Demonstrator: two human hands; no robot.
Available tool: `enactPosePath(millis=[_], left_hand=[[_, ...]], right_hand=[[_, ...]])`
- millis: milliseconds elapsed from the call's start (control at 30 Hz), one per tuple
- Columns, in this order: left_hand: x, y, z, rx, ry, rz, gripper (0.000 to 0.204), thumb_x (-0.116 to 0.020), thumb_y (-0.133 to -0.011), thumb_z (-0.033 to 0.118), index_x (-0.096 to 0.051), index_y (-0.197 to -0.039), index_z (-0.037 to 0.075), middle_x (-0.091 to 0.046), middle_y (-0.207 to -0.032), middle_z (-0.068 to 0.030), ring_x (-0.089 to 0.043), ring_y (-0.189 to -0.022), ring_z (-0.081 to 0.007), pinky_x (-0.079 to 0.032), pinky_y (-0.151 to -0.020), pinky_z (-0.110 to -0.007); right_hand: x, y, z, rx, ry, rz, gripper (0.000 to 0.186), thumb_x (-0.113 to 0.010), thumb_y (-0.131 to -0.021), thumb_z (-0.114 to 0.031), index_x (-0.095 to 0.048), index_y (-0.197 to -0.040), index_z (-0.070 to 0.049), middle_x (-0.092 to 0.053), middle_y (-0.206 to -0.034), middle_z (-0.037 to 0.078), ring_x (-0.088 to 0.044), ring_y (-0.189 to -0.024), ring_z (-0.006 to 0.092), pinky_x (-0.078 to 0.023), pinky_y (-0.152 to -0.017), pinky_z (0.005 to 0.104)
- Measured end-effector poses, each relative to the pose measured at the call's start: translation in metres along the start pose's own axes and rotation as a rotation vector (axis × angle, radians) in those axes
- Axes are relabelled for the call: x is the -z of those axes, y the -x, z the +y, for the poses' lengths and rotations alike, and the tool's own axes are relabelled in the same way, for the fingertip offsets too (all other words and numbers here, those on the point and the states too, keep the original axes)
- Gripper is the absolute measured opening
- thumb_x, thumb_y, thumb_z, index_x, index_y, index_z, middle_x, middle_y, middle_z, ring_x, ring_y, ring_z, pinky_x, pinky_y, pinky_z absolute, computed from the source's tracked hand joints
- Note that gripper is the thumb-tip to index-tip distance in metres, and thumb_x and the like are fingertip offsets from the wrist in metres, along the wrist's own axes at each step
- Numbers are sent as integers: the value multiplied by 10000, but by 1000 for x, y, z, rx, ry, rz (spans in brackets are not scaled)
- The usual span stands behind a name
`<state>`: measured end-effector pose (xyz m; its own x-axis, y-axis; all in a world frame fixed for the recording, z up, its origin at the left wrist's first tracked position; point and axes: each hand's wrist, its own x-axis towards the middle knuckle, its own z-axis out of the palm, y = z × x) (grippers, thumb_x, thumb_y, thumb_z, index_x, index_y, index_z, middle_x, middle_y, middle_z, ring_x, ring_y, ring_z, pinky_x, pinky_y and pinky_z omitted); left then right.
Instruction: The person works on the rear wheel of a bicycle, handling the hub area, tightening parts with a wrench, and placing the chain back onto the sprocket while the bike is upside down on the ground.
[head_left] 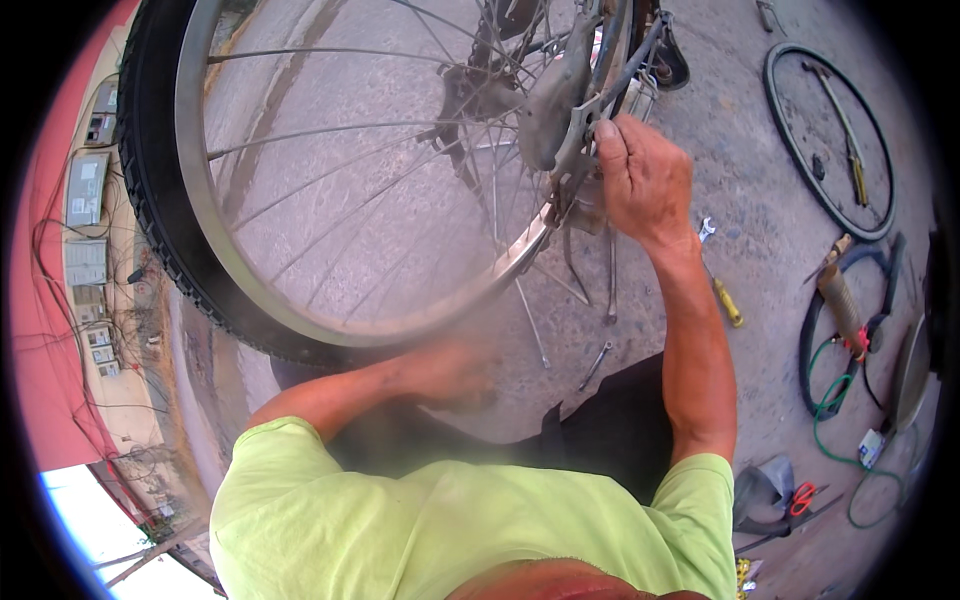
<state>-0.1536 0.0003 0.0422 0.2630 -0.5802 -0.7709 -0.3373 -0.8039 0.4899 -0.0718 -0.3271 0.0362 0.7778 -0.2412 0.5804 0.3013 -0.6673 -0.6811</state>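
A bicycle wheel with a black knobbly tyre (160, 190) and a pale metal rim (250, 275) stands in front of me, its spokes running toward the hub at upper middle. Beside the wheel, my right hand (648, 178) is closed around part of the bicycle frame (600, 75), thumb pressed on top. Its fingertips and exactly what lies under them are hidden. My left hand (455, 372) is smeared by motion just below the rim's lower edge, close to the tyre. Whether it touches the wheel or holds anything does not show.
On the ground at right lie a wrench (707, 230), a yellow-handled tool (728, 302), a loose tyre (782, 112) around a long-handled tool (840, 115), a green hose (828, 445) and orange-handled scissors (802, 498). Grey boxes (88, 188) hang on the left wall.
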Motion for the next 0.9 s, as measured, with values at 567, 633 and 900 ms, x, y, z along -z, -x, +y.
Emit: enactPosePath(millis=[567,633,900], left_hand=[[-8,-1,-13,-6,7,29,464,-660,-916,272,-585,-1320,57,-628,-1168,-199,-610,-1131,-390,-483,-976,-477],[-13,1,-19,34,47,16,460,-661,-918,273,-588,-1316,54,-631,-1154,-200,-612,-1127,-389,-484,-970,-475],[-18,-3,-36,40,150,87,446,-665,-918,276,-602,-1290,37,-644,-1147,-204,-618,-1129,-373,-484,-981,-467]], right_hand=[[-4,2,-9,-51,34,70,211,-603,-943,-215,-570,-821,-47,-594,-721,137,-613,-650,377,-478,-593,465],[-4,2,-15,-49,-75,144,242,-585,-958,-222,-560,-795,-45,-600,-720,140,-623,-656,369,-476,-581,457],[-4,-5,-12,-65,42,80,280,-580,-972,-241,-566,-772,-46,-606,-719,149,-623,-671,379,-467,-587,479]])
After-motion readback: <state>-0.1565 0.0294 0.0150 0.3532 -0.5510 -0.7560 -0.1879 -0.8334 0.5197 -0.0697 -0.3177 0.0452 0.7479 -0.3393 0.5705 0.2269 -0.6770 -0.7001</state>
